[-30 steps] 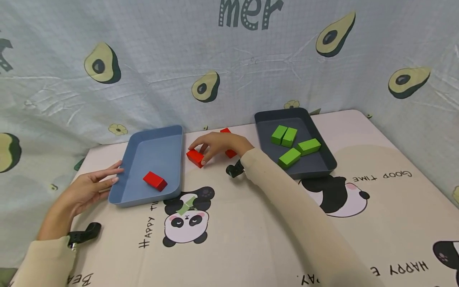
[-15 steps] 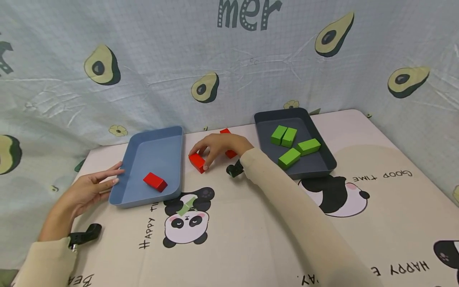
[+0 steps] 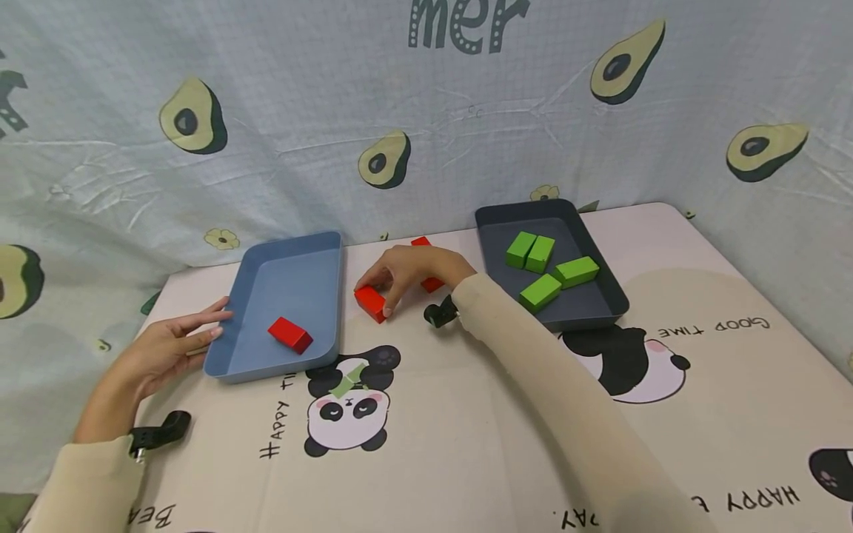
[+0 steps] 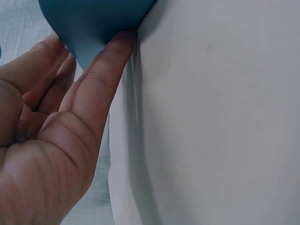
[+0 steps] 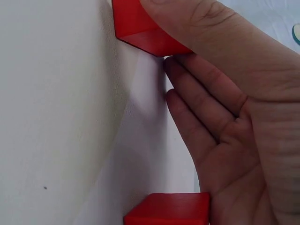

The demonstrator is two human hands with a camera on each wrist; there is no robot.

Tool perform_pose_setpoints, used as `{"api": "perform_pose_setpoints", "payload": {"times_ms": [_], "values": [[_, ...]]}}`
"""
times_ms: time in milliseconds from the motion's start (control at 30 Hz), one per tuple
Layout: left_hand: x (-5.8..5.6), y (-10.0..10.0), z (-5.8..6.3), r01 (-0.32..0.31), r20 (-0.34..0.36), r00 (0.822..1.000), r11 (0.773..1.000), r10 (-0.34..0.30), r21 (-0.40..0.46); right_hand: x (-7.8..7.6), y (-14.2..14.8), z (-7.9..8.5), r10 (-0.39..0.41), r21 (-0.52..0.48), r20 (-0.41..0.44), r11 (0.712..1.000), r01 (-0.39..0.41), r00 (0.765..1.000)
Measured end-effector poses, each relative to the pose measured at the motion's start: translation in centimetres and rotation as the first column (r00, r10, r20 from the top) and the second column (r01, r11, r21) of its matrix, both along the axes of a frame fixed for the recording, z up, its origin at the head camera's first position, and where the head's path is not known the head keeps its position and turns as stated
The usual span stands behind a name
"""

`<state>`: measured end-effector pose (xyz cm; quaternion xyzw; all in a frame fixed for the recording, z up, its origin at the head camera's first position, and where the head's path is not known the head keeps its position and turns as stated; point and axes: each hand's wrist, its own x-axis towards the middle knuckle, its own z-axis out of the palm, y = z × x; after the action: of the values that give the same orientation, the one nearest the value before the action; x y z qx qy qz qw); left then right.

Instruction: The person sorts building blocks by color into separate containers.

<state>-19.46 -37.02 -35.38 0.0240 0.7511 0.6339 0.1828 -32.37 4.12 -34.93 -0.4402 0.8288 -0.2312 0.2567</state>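
Observation:
My right hand [image 3: 415, 268] pinches a red block [image 3: 370, 302] between thumb and fingers, just right of the blue tray [image 3: 286, 270]. In the right wrist view the thumb [image 5: 187, 21] lies along the pinched block, and another red block [image 5: 171, 208] shows at the bottom. My left hand [image 3: 163, 352] is at the tray's left wall, its fingers extended to the rim. The left wrist view has the thumb [image 4: 96, 84] pressed to the tray's outer side. One red block [image 3: 289, 335] lies inside the blue tray.
A dark grey tray [image 3: 603, 300] with several green blocks [image 3: 577, 272] stands at the right. Red surfaces [image 3: 432, 284] show on both sides of the right wrist, which partly hides them. A printed curtain [image 3: 280, 89] hangs behind the table.
The right hand has shifted the pinched red block slightly right and nearer, turning it a little. The left hand and both trays stay in place.

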Motion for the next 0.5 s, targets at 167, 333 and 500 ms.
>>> {"api": "perform_pose_setpoints", "payload": {"times_ms": [167,333,500], "values": [[-0.02,0.07,0.01,0.0,0.006,1.0,1.0,0.0,0.008,0.05,0.19,-0.07,0.0,-0.023,-0.001,1.0,0.0,1.0],[-0.08,0.07,0.08,0.007,0.001,1.0,1.0,-0.007,0.012,0.14,0.33,-0.16,0.001,-0.048,-0.005,0.999,-0.002,1.0],[-0.05,0.03,0.0,0.004,0.0,1.0,1.0,-0.004,0.011,0.36,0.47,-0.25,0.005,-0.07,-0.011,0.998,-0.005,1.0]]}}
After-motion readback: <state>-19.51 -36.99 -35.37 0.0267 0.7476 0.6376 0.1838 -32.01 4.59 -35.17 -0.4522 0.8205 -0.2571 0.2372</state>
